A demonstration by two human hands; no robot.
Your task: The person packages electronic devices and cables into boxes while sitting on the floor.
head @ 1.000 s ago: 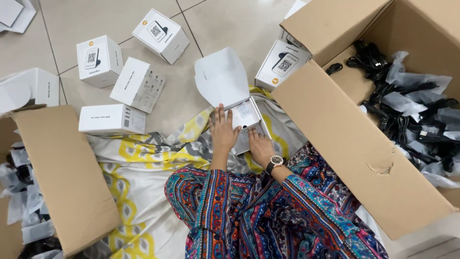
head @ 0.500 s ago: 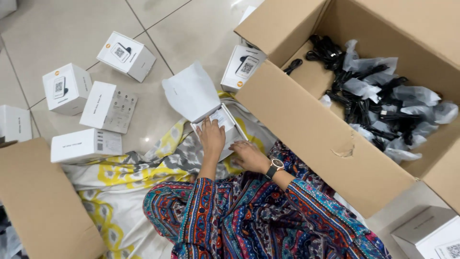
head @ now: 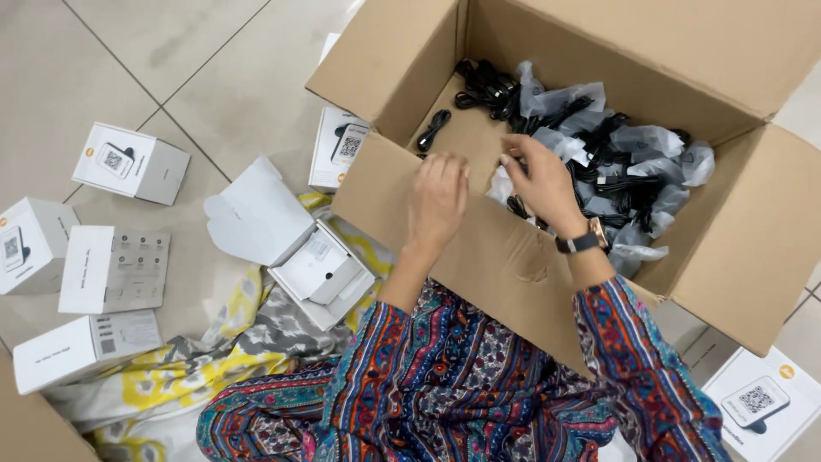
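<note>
Both hands have left the open small white box (head: 321,274) at 8 o'clock — left hand (head: 438,201) and right hand (head: 539,181), fingers loose and empty, now reach into the big brown cardboard box (head: 513,257) of bagged black cables (head: 616,162).

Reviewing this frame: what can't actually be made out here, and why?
- Head view: whether the right hand grips a bagged cable; its fingertips are turned away from the camera.
- Left hand: its palm is hidden, so contact with the cardboard box wall is uncertain.
- Contents of the open white box: too small to tell.
- White box at bottom right: cut off by the frame edge.
</note>
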